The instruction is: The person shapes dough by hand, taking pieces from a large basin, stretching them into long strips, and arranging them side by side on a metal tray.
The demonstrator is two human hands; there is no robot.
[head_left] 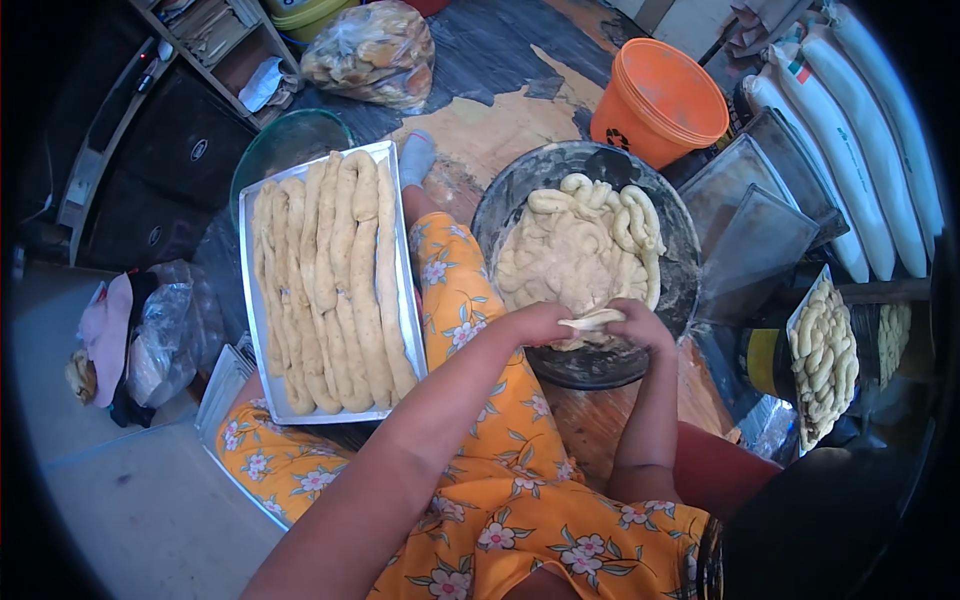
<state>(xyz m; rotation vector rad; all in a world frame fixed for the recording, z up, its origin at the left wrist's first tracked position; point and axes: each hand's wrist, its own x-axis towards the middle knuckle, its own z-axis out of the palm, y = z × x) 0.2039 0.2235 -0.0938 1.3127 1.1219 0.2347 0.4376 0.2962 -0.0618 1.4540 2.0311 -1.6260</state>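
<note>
A wide black basin in front of me holds a large mass of pale dough, with thick dough ropes curled along its far and right side. Over the basin's near edge, a short piece of dough stretches between my two hands. My left hand grips its left end, and my right hand has the right end; both sets of fingers are closed. To the left, a white rectangular tray rests by my leg, filled with long dough ropes laid side by side.
Beyond the basin stands an orange bucket, with metal trays leaning nearby and white sacks behind. At right is a tray of twisted dough pieces. A plastic bag of bread-like pieces and a green tub lie far left.
</note>
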